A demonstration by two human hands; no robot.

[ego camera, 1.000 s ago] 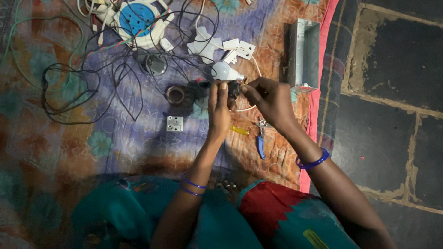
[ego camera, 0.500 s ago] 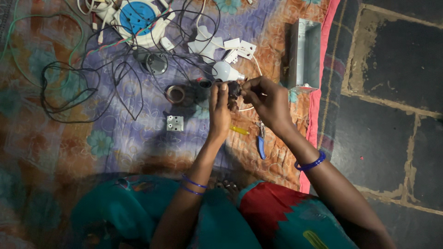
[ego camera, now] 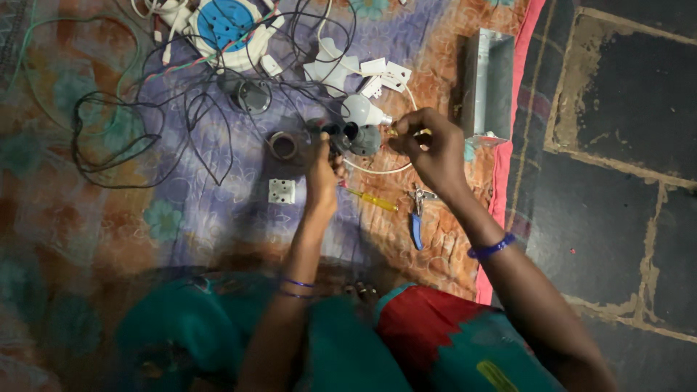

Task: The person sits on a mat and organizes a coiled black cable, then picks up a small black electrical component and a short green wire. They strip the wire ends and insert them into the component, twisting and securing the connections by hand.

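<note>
Hands meet over the patterned cloth in front of you: your left hand is closed around a small dark round fitting, fingers wrapped on its left side, holding it just above the cloth. Your right hand sits just beside it, fingertips pinched on something small at the fitting's right edge; what it pinches is too small to tell. A white bulb lies just beyond the fitting. Below your hands lie a yellow-handled screwdriver and blue-handled pliers, near each other. A white square socket and a tape roll lie left of your left hand, with tangled black wires farther left and a grey metal box to the right.
</note>
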